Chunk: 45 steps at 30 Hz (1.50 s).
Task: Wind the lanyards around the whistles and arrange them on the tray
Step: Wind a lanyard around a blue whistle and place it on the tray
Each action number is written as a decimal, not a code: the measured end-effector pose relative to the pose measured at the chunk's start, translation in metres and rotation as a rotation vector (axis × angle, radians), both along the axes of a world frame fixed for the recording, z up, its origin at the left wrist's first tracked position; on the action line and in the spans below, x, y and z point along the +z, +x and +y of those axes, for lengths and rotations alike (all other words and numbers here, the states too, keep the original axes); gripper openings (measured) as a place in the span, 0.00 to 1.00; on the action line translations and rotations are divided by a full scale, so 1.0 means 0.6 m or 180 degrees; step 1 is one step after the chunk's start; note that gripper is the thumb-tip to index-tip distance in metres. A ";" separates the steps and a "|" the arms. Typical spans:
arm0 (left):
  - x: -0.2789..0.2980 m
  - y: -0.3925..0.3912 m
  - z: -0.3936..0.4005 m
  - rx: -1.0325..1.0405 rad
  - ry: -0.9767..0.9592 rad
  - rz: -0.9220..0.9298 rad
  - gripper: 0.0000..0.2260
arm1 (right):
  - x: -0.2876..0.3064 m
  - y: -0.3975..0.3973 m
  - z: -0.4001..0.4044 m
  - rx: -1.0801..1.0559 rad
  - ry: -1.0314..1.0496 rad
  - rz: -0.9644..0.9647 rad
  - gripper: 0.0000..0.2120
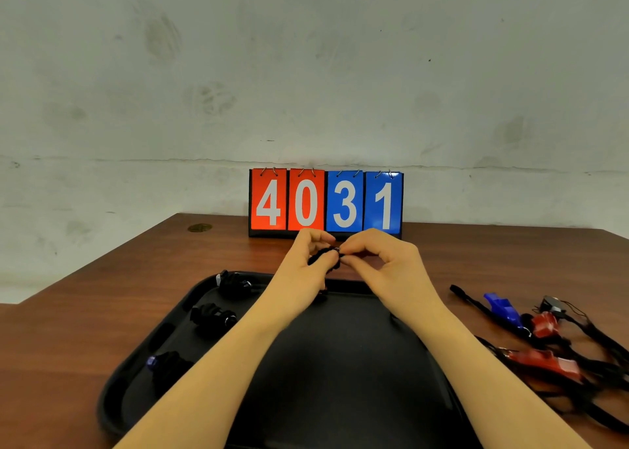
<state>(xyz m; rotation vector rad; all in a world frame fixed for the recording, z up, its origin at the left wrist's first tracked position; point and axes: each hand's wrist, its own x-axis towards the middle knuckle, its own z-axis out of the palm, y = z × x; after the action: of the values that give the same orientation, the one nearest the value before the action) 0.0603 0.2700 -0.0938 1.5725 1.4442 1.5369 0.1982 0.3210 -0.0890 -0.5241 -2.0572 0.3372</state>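
Observation:
Above the far rim of the black tray (340, 380), my left hand (306, 261) grips a whistle wound in black lanyard (325, 256). My right hand (377, 258) pinches the end of that bundle at its metal ring. Three wound whistles lie along the tray's left side: one at the far corner (235, 283), one in the middle (212, 316), and one with a blue tip nearest me (166, 367). To the right of the tray on the table lie unwound whistles: a blue one (503, 309), a red one (544, 324), a longer red one (548, 363) and a grey one (553, 304), with tangled black lanyards (599, 380).
A flip scoreboard (326, 203) reading 4031 stands at the back of the brown wooden table (102, 295), right behind my hands. A pale stained wall rises behind it. The table's left edge runs diagonally at the left.

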 end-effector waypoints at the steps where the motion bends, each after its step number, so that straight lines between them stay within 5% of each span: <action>1: 0.000 0.000 0.000 -0.0001 -0.0074 0.0015 0.05 | -0.001 0.000 0.001 -0.0015 0.0006 -0.0012 0.07; 19: -0.003 -0.007 0.007 0.0095 -0.0056 -0.0398 0.02 | -0.002 -0.005 -0.002 0.0124 -0.0524 0.0186 0.09; 34: 0.000 -0.011 -0.001 -0.0011 0.0063 0.0477 0.05 | 0.000 0.001 0.005 0.0121 -0.1120 -0.0075 0.04; 45: -0.004 -0.010 0.001 -0.0050 -0.0087 0.0397 0.04 | -0.002 -0.006 -0.005 -0.0113 -0.0510 -0.0319 0.06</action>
<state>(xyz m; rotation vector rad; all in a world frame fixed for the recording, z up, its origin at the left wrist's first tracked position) 0.0542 0.2708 -0.0962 1.6857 1.5092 1.4263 0.1947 0.3178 -0.0905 -0.6861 -2.1256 0.4658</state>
